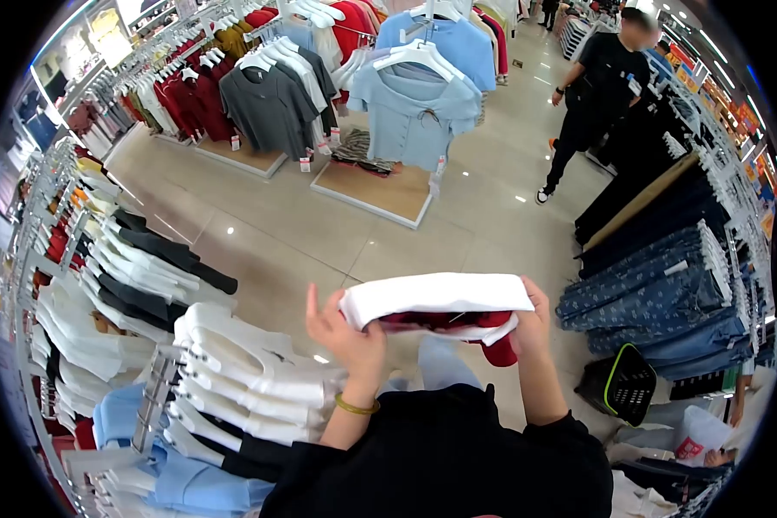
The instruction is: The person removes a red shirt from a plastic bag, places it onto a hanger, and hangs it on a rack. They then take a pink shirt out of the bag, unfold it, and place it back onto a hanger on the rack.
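Observation:
Held out in front of my body is a folded white and dark red garment (440, 293), stretched flat between both hands. Its white part forms a wide band on top, and dark red fabric shows in the fold below and hangs at the right end. My left hand (350, 332) pinches the left end with the thumb at the lower edge, one finger sticking up. On that wrist is a yellow-green bangle (356, 406). My right hand (533, 324) grips the opposite end, its fingers partly hidden behind the fabric.
White tops on hangers (242, 380) fill a rack close on my left. Jeans (656, 293) hang on the right, above a black basket with a green rim (617, 384). Ahead stand a light blue top (414, 108) and grey T-shirts (268, 108). A person in black (609, 78) walks at the right.

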Tool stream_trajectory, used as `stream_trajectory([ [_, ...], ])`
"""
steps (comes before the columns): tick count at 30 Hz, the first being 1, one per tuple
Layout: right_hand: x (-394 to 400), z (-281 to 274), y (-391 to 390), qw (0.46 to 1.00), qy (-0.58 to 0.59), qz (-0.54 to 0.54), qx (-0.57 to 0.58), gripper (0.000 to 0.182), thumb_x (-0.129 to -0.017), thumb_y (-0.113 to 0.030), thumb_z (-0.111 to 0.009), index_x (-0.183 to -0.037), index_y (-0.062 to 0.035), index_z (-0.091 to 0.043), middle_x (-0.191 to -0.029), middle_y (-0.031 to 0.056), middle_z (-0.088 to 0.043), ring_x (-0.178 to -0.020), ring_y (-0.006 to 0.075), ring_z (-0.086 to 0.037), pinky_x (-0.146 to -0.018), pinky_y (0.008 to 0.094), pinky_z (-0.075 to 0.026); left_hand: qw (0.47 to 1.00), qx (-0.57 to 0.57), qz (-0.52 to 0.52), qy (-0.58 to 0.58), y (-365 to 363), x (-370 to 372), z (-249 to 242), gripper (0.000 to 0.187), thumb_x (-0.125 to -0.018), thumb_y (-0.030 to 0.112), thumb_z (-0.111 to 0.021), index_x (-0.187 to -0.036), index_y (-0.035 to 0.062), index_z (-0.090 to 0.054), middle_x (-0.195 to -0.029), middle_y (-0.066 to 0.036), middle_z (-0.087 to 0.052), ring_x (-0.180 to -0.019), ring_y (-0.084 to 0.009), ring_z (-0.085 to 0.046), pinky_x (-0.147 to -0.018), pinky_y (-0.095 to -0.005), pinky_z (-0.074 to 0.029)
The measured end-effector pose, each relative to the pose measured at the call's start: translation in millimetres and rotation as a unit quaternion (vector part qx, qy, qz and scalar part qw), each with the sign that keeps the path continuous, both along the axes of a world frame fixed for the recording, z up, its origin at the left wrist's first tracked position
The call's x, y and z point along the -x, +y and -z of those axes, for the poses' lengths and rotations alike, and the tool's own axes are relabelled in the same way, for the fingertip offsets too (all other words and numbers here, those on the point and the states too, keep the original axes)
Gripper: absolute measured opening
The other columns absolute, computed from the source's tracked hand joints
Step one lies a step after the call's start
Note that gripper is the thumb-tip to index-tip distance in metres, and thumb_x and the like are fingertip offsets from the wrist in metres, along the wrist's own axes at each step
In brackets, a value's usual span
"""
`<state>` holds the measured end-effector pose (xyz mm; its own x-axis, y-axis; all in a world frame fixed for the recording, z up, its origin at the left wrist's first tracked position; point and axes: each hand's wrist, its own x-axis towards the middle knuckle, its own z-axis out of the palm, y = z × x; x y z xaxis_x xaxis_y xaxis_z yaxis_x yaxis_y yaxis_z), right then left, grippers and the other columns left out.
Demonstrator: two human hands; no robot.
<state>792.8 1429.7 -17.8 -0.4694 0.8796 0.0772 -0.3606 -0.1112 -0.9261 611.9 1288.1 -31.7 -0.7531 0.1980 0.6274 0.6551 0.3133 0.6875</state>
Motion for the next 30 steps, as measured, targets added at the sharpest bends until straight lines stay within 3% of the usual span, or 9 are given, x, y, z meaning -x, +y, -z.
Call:
stream_trajectory([
  [2,20,3,20,0.999,0.002,-0.032,-0.007,0.015,-0.079,0.003,-0.047,-0.090,0.0014,-0.057,-0.083,0.0027,-0.060,-0.079,0.0082,-0.055,-0.070,0.0219,-0.043,0.987,0.143,0.075,-0.005,16,4,13,0.049,-0.063,0.005,-0.065,-0.109,0.0029,-0.052,-0.130,-0.022,-0.039,-0.119,-0.0401,-0.036,-0.099,-0.0493,-0.025],
  [4,41,-1,39,0.994,-0.026,-0.106,-0.011,0.016,-0.078,0.003,-0.047,-0.090,0.0010,-0.057,-0.081,0.0018,-0.060,-0.077,0.0077,-0.055,-0.068,0.0215,-0.043,0.958,0.206,0.195,-0.040,39,10,28,0.054,-0.064,0.011,-0.070,-0.115,0.0066,-0.052,-0.128,-0.020,-0.042,-0.117,-0.0378,-0.040,-0.097,-0.0489,-0.028],
  [8,75,-1,95,0.975,-0.097,-0.188,-0.070,0.009,-0.082,-0.004,-0.051,-0.087,0.0002,-0.058,-0.078,0.0007,-0.060,-0.073,0.0066,-0.055,-0.063,0.0208,-0.044,0.903,0.114,0.368,-0.192,107,10,62,0.038,-0.071,0.006,-0.067,-0.107,0.0025,-0.054,-0.099,-0.018,-0.059,-0.088,-0.0360,-0.058,-0.076,-0.0395,-0.047],
  [9,81,1,114,0.972,-0.090,-0.201,-0.086,0.010,-0.081,-0.003,-0.052,-0.088,0.0008,-0.059,-0.079,0.0005,-0.060,-0.072,0.0064,-0.055,-0.061,0.0205,-0.043,0.908,0.117,0.361,-0.179,125,14,65,0.030,-0.073,0.000,-0.062,-0.102,0.0017,-0.054,-0.084,-0.018,-0.060,-0.074,-0.0377,-0.059,-0.064,-0.0400,-0.049],
  [13,91,-3,193,0.972,-0.129,-0.176,-0.084,0.015,-0.077,0.004,-0.051,-0.089,0.0000,-0.059,-0.078,0.0011,-0.061,-0.070,0.0056,-0.054,-0.061,0.0204,-0.042,0.946,0.171,0.218,-0.170,181,41,68,0.019,-0.074,-0.003,-0.058,-0.093,0.0014,-0.055,-0.080,-0.019,-0.060,-0.067,-0.0363,-0.060,-0.057,-0.0408,-0.047],
  [16,96,2,248,0.942,-0.207,-0.110,-0.240,0.019,-0.073,0.004,-0.053,-0.091,0.0005,-0.059,-0.073,0.0030,-0.061,-0.065,0.0070,-0.055,-0.058,0.0213,-0.043,0.980,0.148,0.113,-0.075,208,75,57,0.030,-0.062,-0.009,-0.054,-0.091,0.0014,-0.054,-0.085,-0.019,-0.054,-0.077,-0.0366,-0.057,-0.064,-0.0411,-0.046],
  [20,119,4,276,0.903,-0.301,-0.145,-0.271,0.028,-0.066,0.008,-0.055,-0.093,-0.0022,-0.060,-0.074,0.0040,-0.061,-0.066,0.0085,-0.056,-0.059,0.0209,-0.043,0.992,0.115,-0.003,-0.050,210,105,41,0.037,-0.058,-0.010,-0.054,-0.092,0.0028,-0.054,-0.092,-0.017,-0.053,-0.083,-0.0365,-0.056,-0.070,-0.0422,-0.048],
  [24,177,50,273,0.869,-0.283,-0.234,-0.332,0.029,-0.062,0.002,-0.059,-0.090,-0.0033,-0.060,-0.075,0.0141,-0.063,-0.067,0.0271,-0.063,-0.060,0.0319,-0.048,0.986,0.130,-0.095,-0.054,183,136,58,0.037,-0.057,-0.010,-0.052,-0.091,0.0036,-0.055,-0.089,-0.017,-0.053,-0.080,-0.0376,-0.056,-0.070,-0.0439,-0.047],
  [30,277,63,234,0.814,-0.250,-0.407,-0.332,0.025,-0.065,0.000,-0.061,-0.089,-0.0041,-0.060,-0.074,0.0143,-0.062,-0.066,0.0297,-0.061,-0.059,0.0350,-0.048,0.925,0.279,-0.133,-0.222,124,184,105,0.024,-0.061,-0.005,-0.052,-0.083,0.0051,-0.058,-0.080,-0.016,-0.057,-0.076,-0.0395,-0.056,-0.065,-0.0459,-0.045],
])
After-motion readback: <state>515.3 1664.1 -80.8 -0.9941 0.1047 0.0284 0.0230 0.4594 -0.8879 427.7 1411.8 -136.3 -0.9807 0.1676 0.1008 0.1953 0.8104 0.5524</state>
